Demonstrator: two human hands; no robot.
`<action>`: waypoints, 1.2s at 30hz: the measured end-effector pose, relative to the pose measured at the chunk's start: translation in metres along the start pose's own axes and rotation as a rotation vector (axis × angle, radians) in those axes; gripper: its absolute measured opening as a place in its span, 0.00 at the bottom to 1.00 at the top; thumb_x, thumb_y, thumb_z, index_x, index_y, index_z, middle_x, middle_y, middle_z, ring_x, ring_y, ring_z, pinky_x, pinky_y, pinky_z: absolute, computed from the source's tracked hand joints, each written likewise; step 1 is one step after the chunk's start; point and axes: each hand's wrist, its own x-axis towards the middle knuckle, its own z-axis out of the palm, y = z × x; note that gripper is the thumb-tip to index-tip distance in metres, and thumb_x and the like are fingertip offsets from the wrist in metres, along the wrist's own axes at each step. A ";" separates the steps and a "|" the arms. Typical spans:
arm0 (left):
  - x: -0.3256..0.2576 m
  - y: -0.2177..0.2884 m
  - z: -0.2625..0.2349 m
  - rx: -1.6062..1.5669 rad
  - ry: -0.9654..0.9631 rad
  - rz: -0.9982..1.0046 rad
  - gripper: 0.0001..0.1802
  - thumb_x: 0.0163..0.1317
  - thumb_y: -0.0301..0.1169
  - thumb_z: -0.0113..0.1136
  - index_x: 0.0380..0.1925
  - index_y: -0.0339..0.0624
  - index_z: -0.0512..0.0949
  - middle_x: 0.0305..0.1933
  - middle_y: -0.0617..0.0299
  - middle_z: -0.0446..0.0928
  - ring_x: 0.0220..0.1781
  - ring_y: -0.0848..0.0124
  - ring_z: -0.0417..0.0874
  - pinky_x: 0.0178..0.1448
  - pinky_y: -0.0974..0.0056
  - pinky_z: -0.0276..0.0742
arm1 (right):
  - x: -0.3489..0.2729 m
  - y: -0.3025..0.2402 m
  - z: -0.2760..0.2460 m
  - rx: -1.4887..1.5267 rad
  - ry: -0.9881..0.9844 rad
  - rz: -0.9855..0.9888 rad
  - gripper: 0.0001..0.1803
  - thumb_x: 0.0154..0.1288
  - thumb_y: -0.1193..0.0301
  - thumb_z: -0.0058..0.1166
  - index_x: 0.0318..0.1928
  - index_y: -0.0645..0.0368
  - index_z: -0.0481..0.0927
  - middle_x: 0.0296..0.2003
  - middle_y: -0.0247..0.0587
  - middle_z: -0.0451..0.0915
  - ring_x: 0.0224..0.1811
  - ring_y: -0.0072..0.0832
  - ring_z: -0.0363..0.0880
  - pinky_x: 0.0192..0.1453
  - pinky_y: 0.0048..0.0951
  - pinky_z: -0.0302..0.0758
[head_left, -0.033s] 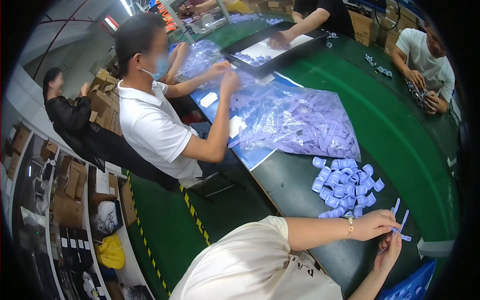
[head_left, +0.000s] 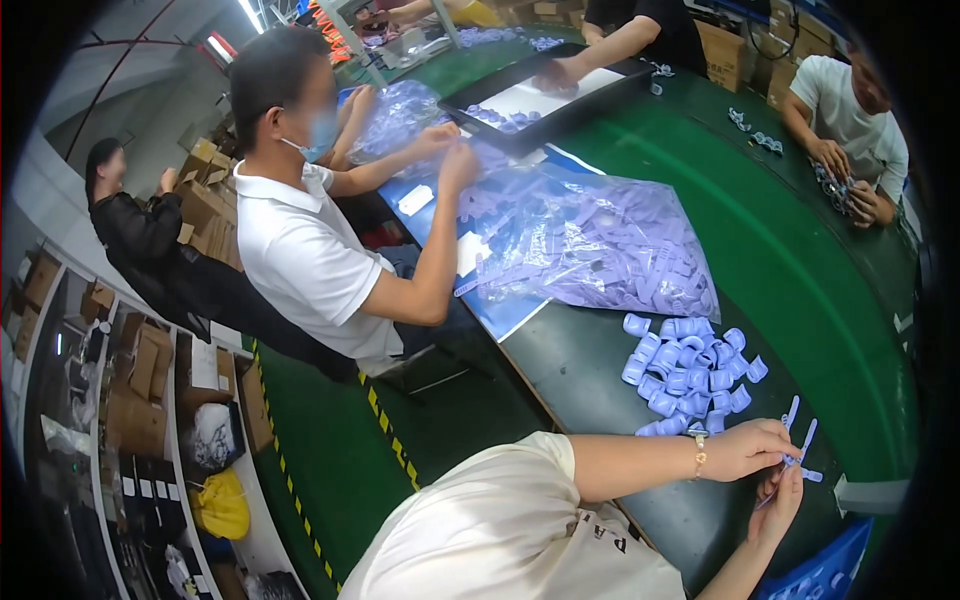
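- Left hand: closed on thin light-blue plastic strips, held upright just above the desk, near right.
- Right hand: just below the left, fingers curled loosely, tips touching the lower ends of the same strips; firm grip cannot be told.
- Gold bracelet is worn on the left wrist.
- Pile of small blue clips lies on the dark desk, just beyond the hands.
- Big clear bag of pale purple parts is spread farther off, centre.
- Blue bin sits at near right edge, partly cut off.
- Co-worker in white shirt is seated at left, hands at the bag's far-left edge.
- Black tray with white sheet is seen far, centre.
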 end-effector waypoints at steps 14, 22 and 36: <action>0.003 -0.001 0.001 0.197 -0.093 0.109 0.25 0.62 0.23 0.55 0.61 0.45 0.72 0.49 0.56 0.73 0.53 0.58 0.72 0.60 0.59 0.67 | -0.002 -0.011 0.025 -0.048 0.088 -0.194 0.16 0.66 0.66 0.60 0.50 0.57 0.73 0.35 0.27 0.76 0.29 0.13 0.69 0.33 0.14 0.65; 0.011 0.017 -0.001 0.191 -0.142 -0.090 0.20 0.66 0.30 0.56 0.57 0.41 0.70 0.49 0.60 0.75 0.47 0.70 0.75 0.48 0.66 0.70 | -0.009 -0.010 0.021 -0.140 0.016 -0.324 0.19 0.63 0.79 0.53 0.56 0.61 0.72 0.43 0.36 0.80 0.42 0.20 0.78 0.46 0.21 0.74; 0.023 0.013 -0.011 -0.365 -0.014 -0.731 0.20 0.71 0.43 0.52 0.56 0.44 0.74 0.40 0.72 0.75 0.38 0.83 0.72 0.42 0.77 0.67 | 0.007 -0.034 0.050 -0.904 0.220 -0.562 0.08 0.56 0.74 0.65 0.32 0.60 0.77 0.26 0.33 0.81 0.29 0.18 0.79 0.32 0.21 0.72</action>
